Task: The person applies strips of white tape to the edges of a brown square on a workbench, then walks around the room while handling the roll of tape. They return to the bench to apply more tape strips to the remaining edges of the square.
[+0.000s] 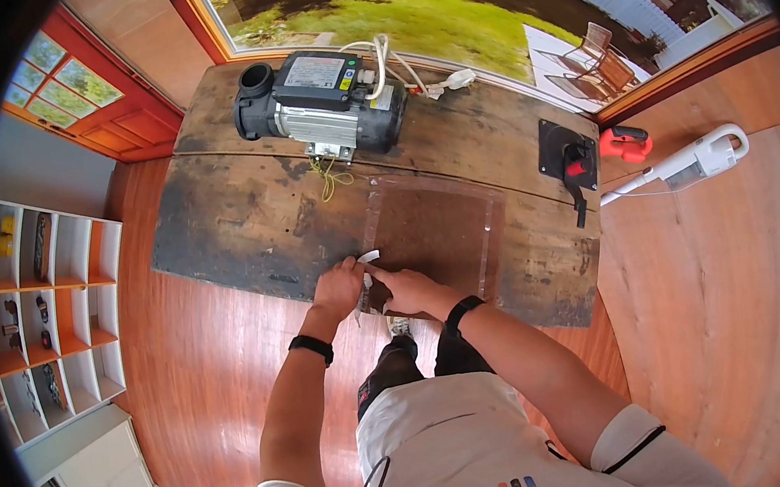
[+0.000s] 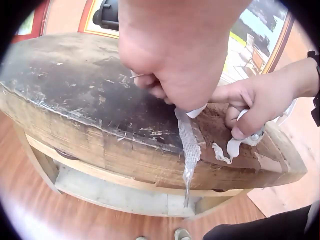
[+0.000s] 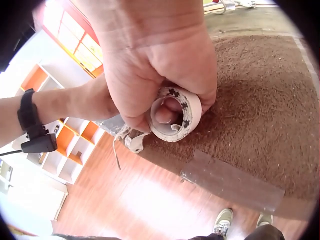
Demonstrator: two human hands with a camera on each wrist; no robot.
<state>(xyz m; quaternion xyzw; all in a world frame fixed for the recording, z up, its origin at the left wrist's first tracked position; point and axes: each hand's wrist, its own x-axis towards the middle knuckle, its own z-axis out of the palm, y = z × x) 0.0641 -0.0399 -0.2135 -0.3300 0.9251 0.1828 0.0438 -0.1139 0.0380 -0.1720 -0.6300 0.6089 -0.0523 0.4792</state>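
Note:
My right hand [image 3: 155,65] grips a roll of white tape [image 3: 176,114], with fingertips showing through its core. My left hand [image 2: 172,50] is beside it at the left edge of a brown mat [image 1: 431,230], its fingers curled round a white strip [image 2: 198,111]. A frayed mesh strip [image 2: 189,145] hangs over the table's front edge below the left hand. Clear tape [image 3: 230,182] lies along the mat's front border. In the head view both hands nearly meet at the mat's near left corner.
A pump [image 1: 325,99] with cables stands at the table's back left. A black plate with a handle [image 1: 570,160] sits at the right. Beyond that are a red tool [image 1: 625,144] and a white vacuum [image 1: 697,162]. Shelves [image 1: 54,313] stand at the left wall.

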